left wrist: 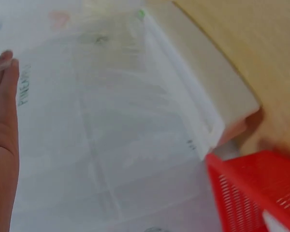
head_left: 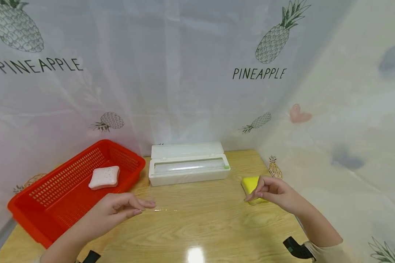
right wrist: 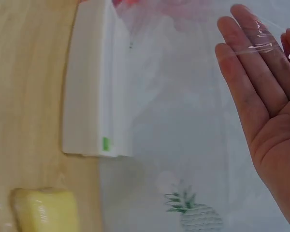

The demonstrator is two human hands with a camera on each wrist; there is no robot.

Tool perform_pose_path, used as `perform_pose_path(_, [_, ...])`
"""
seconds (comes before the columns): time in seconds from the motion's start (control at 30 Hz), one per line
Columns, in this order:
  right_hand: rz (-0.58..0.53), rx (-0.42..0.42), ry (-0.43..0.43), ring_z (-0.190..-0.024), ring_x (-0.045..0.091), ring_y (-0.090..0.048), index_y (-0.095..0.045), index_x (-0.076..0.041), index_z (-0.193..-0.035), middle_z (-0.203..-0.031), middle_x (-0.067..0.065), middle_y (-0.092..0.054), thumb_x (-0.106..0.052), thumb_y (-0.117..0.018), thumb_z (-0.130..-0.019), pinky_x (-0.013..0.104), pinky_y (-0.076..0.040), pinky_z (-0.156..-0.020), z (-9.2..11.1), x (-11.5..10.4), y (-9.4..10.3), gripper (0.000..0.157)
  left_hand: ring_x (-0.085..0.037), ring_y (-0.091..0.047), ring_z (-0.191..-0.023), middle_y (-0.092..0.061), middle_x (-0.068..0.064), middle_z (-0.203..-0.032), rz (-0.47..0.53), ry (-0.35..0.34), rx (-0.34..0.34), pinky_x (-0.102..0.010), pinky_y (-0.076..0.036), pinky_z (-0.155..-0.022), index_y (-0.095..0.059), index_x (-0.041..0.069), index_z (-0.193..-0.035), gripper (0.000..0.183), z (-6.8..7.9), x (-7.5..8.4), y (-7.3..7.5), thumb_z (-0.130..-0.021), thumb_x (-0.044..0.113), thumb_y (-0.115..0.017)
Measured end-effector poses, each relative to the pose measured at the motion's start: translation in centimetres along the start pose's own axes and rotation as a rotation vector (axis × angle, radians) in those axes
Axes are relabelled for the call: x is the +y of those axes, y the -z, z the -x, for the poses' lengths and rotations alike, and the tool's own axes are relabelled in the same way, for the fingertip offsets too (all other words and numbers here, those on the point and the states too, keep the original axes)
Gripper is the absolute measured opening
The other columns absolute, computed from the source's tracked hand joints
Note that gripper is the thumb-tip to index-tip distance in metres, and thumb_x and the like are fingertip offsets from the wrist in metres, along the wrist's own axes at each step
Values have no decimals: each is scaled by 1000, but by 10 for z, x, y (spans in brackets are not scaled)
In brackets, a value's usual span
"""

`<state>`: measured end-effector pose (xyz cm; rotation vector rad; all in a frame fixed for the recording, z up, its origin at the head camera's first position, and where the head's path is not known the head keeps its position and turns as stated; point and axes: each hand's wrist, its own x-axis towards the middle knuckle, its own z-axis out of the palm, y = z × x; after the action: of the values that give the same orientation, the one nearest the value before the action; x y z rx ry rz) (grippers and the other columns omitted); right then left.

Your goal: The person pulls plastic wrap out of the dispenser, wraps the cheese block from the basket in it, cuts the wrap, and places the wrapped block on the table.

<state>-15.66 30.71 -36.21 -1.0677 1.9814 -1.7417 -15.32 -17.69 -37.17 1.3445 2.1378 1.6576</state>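
Observation:
A sheet of clear cling film (right wrist: pixel 263 47) lies across the fingers of my right hand (head_left: pixel 272 191) and shows as faint glints between the hands in the head view. My left hand (head_left: pixel 113 212) pinches its other side, thumb close to the fingers. The right hand pinches the film with thumb and forefinger, the other fingers fairly straight. Behind the hands stands a white cling film dispenser (head_left: pixel 189 176), lid raised, a roll visible inside. A yellow sponge (head_left: pixel 250 184) with a glossy surface lies beyond the right hand, partly hidden by it.
A red plastic basket (head_left: pixel 57 215) stands at the left, with a pale pink, pillow-shaped block (head_left: pixel 104 177) in it. The wooden table (head_left: pixel 191 223) meets a pineapple-printed curtain (head_left: pixel 184 91) at the back and right.

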Motion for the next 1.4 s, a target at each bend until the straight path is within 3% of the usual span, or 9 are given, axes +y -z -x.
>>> perform_pose_path(0.07, [-40, -18, -17, -103, 35, -66, -48, 8, -99, -102, 25, -67, 17, -36, -97, 37, -52, -90, 7, 12, -7, 15, -19, -64, -109, -69, -12, -116, 59, 4, -51, -29, -55, -80, -63, 10, -102, 25, 6, -9, -6, -93, -12, -54])
perform_pose_path(0.33, [-115, -25, -97, -100, 36, -66, -47, 12, -99, -103, 30, -66, 10, -37, -100, 40, -52, -90, 31, 63, -29, 11, -17, -66, -104, -71, -7, -109, 196, 206, -174, -23, -46, -56, -62, 9, -96, 10, 25, -37, -30, -98, 3, -55])
perform_pose_path(0.43, [-133, -19, -117, -99, 36, -66, -47, 13, -98, -101, 30, -66, 8, -38, -100, 40, -52, -88, 36, 81, -35, 10, -16, -66, -105, -71, -6, -109, 251, 281, -216, -19, -49, -62, -61, 8, -94, 8, 32, -50, -38, -98, 5, -55])
perform_pose_path(0.53, [-147, -11, -153, -98, 38, -66, -47, 12, -96, -97, 24, -69, 7, -40, -99, 39, -52, -88, 41, 99, -39, 9, -15, -65, -105, -71, -6, -111, 299, 310, -253, -23, -53, -80, -61, 3, -95, 7, 39, -65, -47, -98, 5, -55])
perform_pose_path(0.67, [-192, -18, -185, -99, 43, -64, -46, 16, -95, -95, 21, -69, 8, -40, -98, 42, -51, -90, 46, 122, -45, 10, -14, -65, -104, -71, -7, -110, 296, 306, -275, -25, -53, -82, -61, 1, -93, 11, 46, -85, -60, -98, 10, -57])
perform_pose_path(0.8, [-205, -14, -185, -98, 45, -64, -45, 19, -94, -92, 33, -63, 9, -41, -97, 43, -51, -91, 49, 142, -49, 11, -12, -65, -103, -71, -9, -109, 316, 361, -275, -22, -50, -85, -62, 0, -92, 15, 54, -103, -69, -97, 13, -58])
perform_pose_path(1.0, [-205, 6, -225, -98, 45, -64, -45, 22, -95, -92, 45, -55, 8, -44, -96, 41, -51, -91, 52, 158, -52, 14, -13, -66, -101, -71, -11, -106, 293, 307, -283, -26, -54, -82, -62, -2, -91, 15, 62, -127, -81, -97, 11, -58])
perform_pose_path(1.17, [-243, 4, -290, -103, 43, -63, -43, 25, -97, -93, 50, -49, 5, -47, -96, 43, -49, -94, 52, 164, -55, 21, -12, -64, -101, -70, -13, -106, 313, 325, -285, -24, -53, -82, -63, -3, -92, 14, 69, -139, -86, -97, 9, -58])
perform_pose_path(1.4, [-211, -1, -343, -105, 43, -62, -48, 22, -99, -100, 45, -53, 5, -45, -95, 35, -50, -93, 52, 168, -57, 18, -3, -58, -93, -66, -8, -96, 206, 209, -268, -26, -54, -79, -68, 2, -91, 6, 70, -151, -91, -89, -3, -65])
